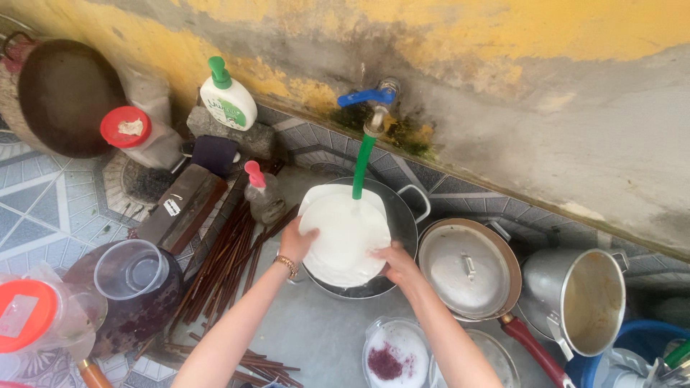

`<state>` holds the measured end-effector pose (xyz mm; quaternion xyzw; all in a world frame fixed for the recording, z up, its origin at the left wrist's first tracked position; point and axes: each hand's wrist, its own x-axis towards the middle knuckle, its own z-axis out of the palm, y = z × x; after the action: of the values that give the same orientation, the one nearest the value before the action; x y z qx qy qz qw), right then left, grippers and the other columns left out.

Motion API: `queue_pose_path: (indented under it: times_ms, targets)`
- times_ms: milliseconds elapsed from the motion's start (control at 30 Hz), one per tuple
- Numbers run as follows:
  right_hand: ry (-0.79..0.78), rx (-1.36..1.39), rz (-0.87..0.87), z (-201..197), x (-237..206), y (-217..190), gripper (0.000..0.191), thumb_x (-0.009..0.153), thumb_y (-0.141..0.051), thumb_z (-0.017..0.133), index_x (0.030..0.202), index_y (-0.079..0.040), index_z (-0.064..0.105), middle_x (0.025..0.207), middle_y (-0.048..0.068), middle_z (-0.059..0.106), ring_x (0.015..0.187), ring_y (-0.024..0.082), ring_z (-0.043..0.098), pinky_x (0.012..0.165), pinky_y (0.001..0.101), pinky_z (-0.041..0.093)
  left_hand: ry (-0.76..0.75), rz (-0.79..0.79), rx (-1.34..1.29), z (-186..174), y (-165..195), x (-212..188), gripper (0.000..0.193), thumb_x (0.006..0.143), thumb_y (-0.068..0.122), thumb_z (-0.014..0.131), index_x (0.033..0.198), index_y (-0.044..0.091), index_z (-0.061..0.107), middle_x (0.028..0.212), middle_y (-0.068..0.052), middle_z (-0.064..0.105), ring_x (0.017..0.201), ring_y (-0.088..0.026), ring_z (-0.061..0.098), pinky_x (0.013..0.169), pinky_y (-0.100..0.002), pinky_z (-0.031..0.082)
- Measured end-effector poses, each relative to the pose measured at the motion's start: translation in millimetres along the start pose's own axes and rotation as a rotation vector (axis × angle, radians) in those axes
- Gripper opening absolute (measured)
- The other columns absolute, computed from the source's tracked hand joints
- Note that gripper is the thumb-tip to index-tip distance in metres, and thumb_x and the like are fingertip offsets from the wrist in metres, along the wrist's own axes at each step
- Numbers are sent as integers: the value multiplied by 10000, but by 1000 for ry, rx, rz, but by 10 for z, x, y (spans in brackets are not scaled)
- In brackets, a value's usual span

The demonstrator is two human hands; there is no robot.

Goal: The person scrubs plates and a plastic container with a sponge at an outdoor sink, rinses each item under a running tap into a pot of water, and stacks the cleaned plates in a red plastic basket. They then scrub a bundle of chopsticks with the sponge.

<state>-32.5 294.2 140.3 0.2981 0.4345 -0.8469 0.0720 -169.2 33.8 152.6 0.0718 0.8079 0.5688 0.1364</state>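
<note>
Head view, both hands [297, 241] gripping white plate [345, 236]

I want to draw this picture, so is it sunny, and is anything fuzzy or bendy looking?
In the head view, soft daylight, no hard shadows; the white plate between the left hand and right hand glares almost blank; the metal lid shines softly; the wall bends at the edges; everything looks fairly sharp.

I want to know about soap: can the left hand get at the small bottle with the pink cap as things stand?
Probably yes. The left hand holds the white plate's edge, and the small bottle stands just beyond it with nothing between; only the plate occupies that hand.
</note>
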Motion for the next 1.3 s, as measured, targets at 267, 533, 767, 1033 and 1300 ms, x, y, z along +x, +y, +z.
queue_pose_path:
  times_ms: [267, 533, 767, 1033, 1300]
  targets:
    - [45, 81, 64, -452, -161, -131, 487, 728, 21, 652, 1203, 124, 613, 1114, 253, 685, 985, 364, 715, 888, 475, 614, -229, 48, 128, 346, 103, -427, 596, 748, 195, 782, 1296, 30, 615, 1242, -192, 708, 1160, -316, 679, 995, -401, 527]
    - [188, -146, -127, 295, -330, -144, 513, 759, -40, 811, 1243, 3, 647, 1107, 136, 743, 957, 244, 728, 818, 388, 598, -252, -197, 124, -253, 421, -567, 616, 776, 233, 795, 1323, 59, 572, 1139, -158, 766, 920, -239, 774, 794, -365, 635]
    - [296, -444, -332, 328, -769, -651, 528, 791, -63, 765, 1292, -2, 613, 1140, 153, 745, 978, 222, 728, 844, 347, 587, -453, -313, -127, 158, 363, -522, 510, 921, 198, 630, 1390, 83, 468, 1173, -168, 726, 850, -268, 782, 653, -445, 681]
    - [470, -801, -566, 490, -1752, -1242, 453, 858, -108, 726, 1282, -6, 604, 1053, 140, 766, 909, 183, 738, 787, 337, 587, -655, -356, -532, 835, 411, -536, 476, 1005, 217, 566, 1455, 98, 468, 1309, -127, 673, 1107, -267, 711, 857, -447, 629]
    - [131, -1448, -1452, 942, -2378, -1440, 421, 746, -20, 695, 1160, -92, 715, 1147, 112, 738, 1053, 298, 736, 877, 378, 600, -956, -576, -1166, 130, 1030, -611, 660, 928, 473, 409, 1414, 46, 540, 1339, -213, 652, 1129, -349, 705, 965, -492, 547]
